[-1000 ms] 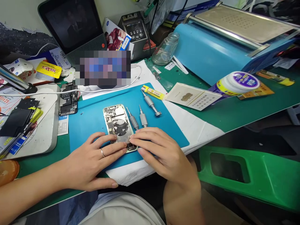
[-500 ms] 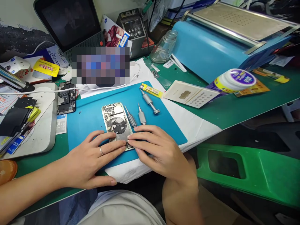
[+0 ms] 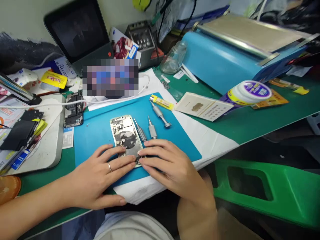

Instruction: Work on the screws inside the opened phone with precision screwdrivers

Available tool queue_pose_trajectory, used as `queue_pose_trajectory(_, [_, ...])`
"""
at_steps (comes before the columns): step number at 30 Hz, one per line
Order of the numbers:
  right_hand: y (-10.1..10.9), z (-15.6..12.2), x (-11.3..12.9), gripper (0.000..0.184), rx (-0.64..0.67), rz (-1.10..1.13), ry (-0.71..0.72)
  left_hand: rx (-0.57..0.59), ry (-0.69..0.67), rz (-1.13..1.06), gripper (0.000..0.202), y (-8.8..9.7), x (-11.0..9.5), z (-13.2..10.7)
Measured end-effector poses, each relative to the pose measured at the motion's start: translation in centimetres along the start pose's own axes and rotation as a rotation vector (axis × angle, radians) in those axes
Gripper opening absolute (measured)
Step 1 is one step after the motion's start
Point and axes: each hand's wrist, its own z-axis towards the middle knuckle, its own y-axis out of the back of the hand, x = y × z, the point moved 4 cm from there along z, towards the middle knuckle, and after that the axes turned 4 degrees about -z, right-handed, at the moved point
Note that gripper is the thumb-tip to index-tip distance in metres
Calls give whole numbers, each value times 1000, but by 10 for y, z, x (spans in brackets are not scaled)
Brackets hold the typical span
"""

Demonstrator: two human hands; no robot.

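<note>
An opened phone (image 3: 125, 133) with its insides showing lies on a blue mat (image 3: 100, 130). My left hand (image 3: 100, 176), a ring on one finger, lies flat with stretched fingers whose tips rest on the phone's lower end. My right hand (image 3: 172, 166) comes in from the right, fingers also stretched out, its tips meeting the left ones at the phone's bottom edge. Whatever lies under the fingertips is hidden. Three metal screwdrivers (image 3: 151, 129) lie on the mat just right of the phone, the nearest one beside my right fingers.
A second opened phone (image 3: 73, 111) lies at the mat's left edge by a white tray (image 3: 50, 140). Behind stand a dark screen (image 3: 77, 33), a glass jar (image 3: 173, 57) and a blue machine (image 3: 225, 53). A white tub (image 3: 250, 90) lies at right, a green stool (image 3: 270, 193) below.
The view has shifted a little. Both hands stay at the phone's lower end, their fingertips slightly closer together.
</note>
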Motion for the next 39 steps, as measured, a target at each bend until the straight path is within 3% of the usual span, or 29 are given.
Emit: queue_pose_trajectory(39, [-2,1,2,12,1,19,34,-24,29,-30,72,2,-2,-2])
